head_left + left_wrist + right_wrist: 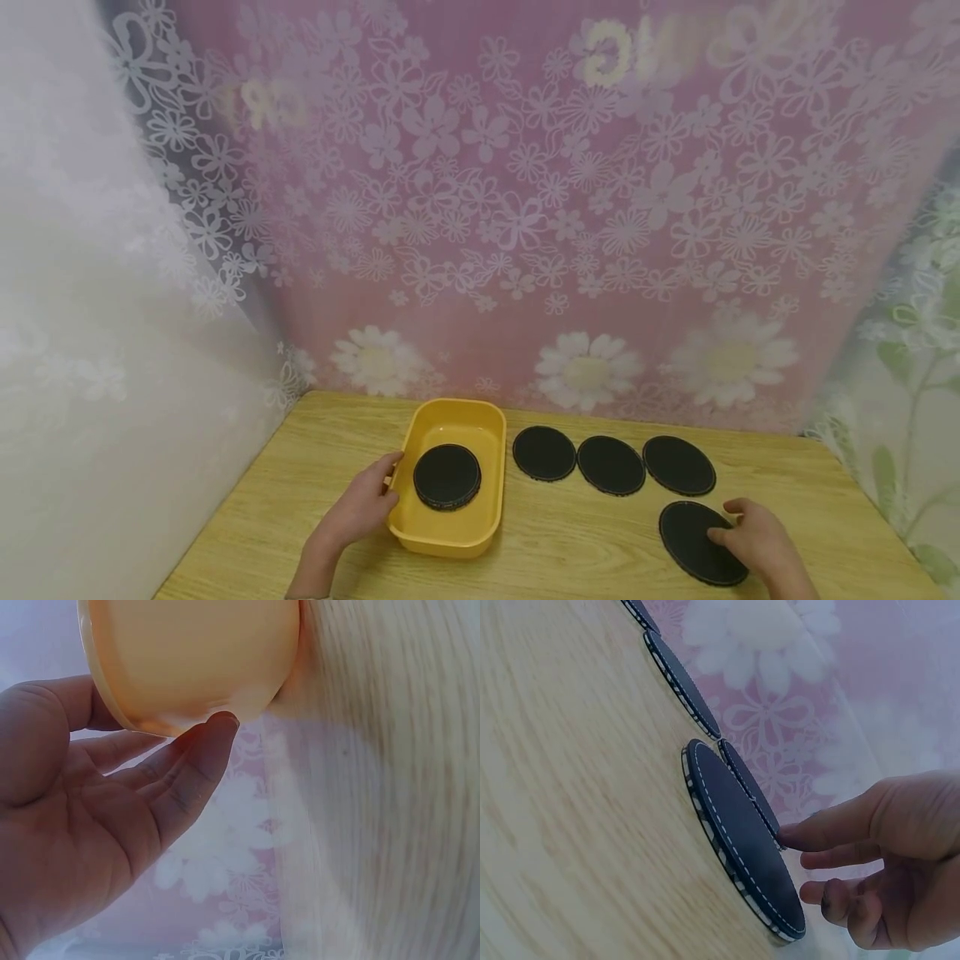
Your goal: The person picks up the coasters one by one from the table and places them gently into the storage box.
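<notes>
My left hand [365, 504] holds the left side of a yellow plastic tub [489, 500]. In the left wrist view its thumb is at the rim and its fingers [191, 776] lie against the outer wall. Inside the tub lies a small stack of round black coasters [447, 473]. At the right front, my right hand [761, 537] is over another black coaster [693, 537] lying flat on the table. The right wrist view shows this coaster [739, 832] with pale stitching; the thumb is by its face, the other fingers spread beyond its edge.
Three more black coasters, the left one [544, 453], the middle one [611, 465] and the right one [679, 465], lie in a row right of the tub. The wooden table [570, 542] meets a pink flowered curtain [517, 208] behind and pale sheets at both sides.
</notes>
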A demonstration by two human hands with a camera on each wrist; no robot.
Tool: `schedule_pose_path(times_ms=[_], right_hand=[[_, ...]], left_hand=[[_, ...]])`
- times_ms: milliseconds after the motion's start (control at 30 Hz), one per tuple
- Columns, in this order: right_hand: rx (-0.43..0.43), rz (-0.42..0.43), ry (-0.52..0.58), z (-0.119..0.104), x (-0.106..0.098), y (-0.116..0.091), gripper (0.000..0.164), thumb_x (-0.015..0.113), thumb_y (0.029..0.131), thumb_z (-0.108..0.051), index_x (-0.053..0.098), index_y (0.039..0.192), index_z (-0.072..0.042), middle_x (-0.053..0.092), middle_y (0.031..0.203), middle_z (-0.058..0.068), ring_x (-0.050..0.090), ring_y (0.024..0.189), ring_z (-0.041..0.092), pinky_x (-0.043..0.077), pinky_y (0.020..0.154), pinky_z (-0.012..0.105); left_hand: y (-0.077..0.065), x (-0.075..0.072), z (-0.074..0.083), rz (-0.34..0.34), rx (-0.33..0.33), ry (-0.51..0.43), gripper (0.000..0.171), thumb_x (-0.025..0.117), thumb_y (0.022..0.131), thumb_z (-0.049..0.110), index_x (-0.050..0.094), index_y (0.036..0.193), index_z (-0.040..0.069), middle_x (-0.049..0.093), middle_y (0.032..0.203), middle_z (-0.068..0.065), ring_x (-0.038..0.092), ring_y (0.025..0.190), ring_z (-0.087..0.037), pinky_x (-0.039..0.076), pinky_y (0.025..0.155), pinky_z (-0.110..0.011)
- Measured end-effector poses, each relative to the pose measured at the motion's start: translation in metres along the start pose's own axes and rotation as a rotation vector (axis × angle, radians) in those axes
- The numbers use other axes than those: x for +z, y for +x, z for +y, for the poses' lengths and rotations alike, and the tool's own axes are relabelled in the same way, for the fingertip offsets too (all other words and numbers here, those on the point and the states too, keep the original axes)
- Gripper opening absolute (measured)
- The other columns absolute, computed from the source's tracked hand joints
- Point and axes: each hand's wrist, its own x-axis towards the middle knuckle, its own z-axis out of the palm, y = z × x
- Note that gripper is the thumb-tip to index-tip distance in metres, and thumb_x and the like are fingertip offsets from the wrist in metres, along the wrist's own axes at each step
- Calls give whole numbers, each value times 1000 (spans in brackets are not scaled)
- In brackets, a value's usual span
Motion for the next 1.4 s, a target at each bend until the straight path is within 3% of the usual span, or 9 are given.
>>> schedule_pose_path(times_ms=[367, 767, 1033, 1233, 1400], right_hand=[[2, -27, -50, 5, 3, -6, 88, 79, 79, -45, 49, 118, 28, 56, 109, 41, 58, 97, 51, 53, 80, 51], [-10, -30, -36, 7, 4, -3, 86, 79, 79, -46, 50, 117, 26, 57, 110, 40, 57, 99, 53, 52, 79, 51], [5, -27, -35, 4, 3, -4, 86, 79, 79, -46, 50, 116, 26, 54, 112, 43, 54, 103, 56, 52, 81, 52], [-7, -41, -87, 6, 6, -3, 99, 78, 77, -57, 48, 119, 27, 53, 109, 42, 52, 103, 57, 52, 81, 53], [-12, -52, -105, 8, 7, 1, 102, 79, 73, -59, 48, 118, 27, 50, 108, 42, 48, 102, 53, 50, 81, 54]], left_hand=[[-3, 0, 1, -23, 3, -14, 57, 52, 88, -7, 43, 144, -7, 56, 129, -27, 62, 100, -30, 52, 81, -44], [1, 2, -2, -15, 3, -12, 57, 51, 89, -6, 41, 146, -6, 52, 135, -28, 60, 110, -36, 52, 86, -47], [1, 2, -2, -27, -5, -18, 58, 50, 90, -7, 39, 147, -6, 52, 134, -28, 60, 108, -35, 53, 82, -44], [1, 2, -4, -43, 3, -28, 57, 50, 91, -7, 38, 147, -7, 54, 132, -28, 61, 103, -31, 52, 77, -40], [1, 2, -2, -34, 4, -24, 57, 50, 91, -6, 39, 147, -7, 52, 134, -28, 60, 108, -34, 52, 81, -44]])
